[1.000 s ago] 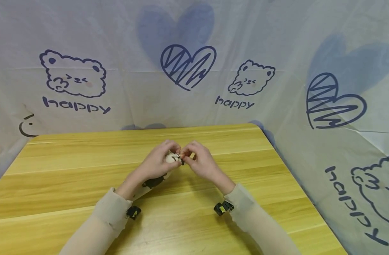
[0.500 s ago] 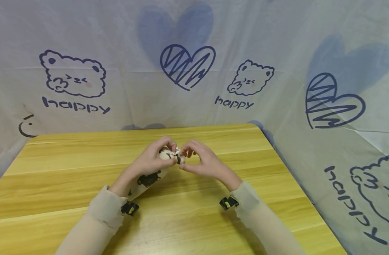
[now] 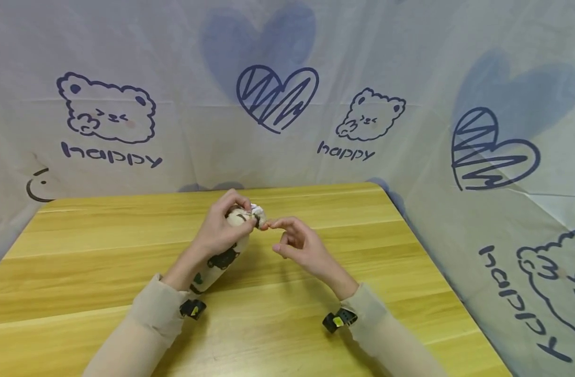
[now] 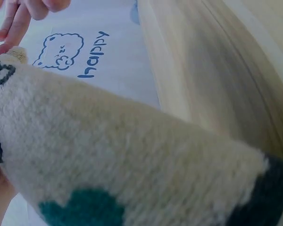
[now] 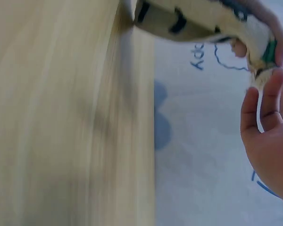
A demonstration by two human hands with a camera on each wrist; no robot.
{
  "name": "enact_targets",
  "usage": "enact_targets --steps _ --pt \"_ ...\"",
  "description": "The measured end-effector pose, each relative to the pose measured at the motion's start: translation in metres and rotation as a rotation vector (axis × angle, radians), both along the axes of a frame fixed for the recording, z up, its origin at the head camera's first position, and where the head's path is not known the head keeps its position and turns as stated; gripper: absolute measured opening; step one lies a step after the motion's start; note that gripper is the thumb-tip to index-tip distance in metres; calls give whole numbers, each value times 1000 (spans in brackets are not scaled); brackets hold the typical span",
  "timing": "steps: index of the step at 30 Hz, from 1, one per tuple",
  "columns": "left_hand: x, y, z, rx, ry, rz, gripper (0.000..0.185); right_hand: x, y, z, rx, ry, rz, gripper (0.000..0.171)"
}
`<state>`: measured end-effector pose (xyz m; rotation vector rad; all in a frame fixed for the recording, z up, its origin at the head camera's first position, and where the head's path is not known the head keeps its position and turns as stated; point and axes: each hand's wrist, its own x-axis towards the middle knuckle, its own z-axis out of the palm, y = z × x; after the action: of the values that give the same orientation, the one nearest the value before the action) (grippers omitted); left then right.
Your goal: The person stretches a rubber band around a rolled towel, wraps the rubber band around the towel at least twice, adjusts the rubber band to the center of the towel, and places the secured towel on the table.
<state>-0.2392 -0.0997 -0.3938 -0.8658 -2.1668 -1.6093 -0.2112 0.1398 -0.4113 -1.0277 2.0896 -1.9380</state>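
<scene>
A cream knitted sock (image 3: 221, 257) with black and teal patches stands tilted over the wooden table (image 3: 103, 251). My left hand (image 3: 221, 233) grips its upper part, thumb and fingers curled round the bunched end (image 3: 255, 212). My right hand (image 3: 297, 245) sits just to the right, one fingertip touching that end, the other fingers loosely curled and holding nothing. The sock (image 4: 132, 160) fills the left wrist view, with right fingers (image 4: 19, 19) at the top left. The right wrist view shows the sock (image 5: 203, 21) above my right hand (image 5: 269, 127).
A pale cloth backdrop (image 3: 278, 99) printed with hearts, bears and "happy" hangs behind and to the right of the table. The table's right edge (image 3: 438, 262) runs close to the cloth. Black wrist cameras (image 3: 192, 308) sit on both sleeves.
My right hand has let go of the sock's end and drawn back to the right. My left hand has lifted the sock's end slightly up and away.
</scene>
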Motion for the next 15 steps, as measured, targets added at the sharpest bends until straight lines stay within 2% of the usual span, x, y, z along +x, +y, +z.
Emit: enact_targets --steps 3,6,10,13,15 --pt "-1 0 0 -20 40 24 21 2 -4 0 -48 -11 -2 39" --pt "-3 2 -2 -92 130 28 25 2 -6 0 -37 24 -38 39" --pt "-5 3 -5 -234 338 55 27 -1 -8 3 -40 54 -86 36" --pt "-4 4 -6 -343 491 111 27 -3 -9 7 -66 45 -101 35" --pt "-4 5 -7 -401 556 143 28 -4 -9 9 -74 45 -101 34"
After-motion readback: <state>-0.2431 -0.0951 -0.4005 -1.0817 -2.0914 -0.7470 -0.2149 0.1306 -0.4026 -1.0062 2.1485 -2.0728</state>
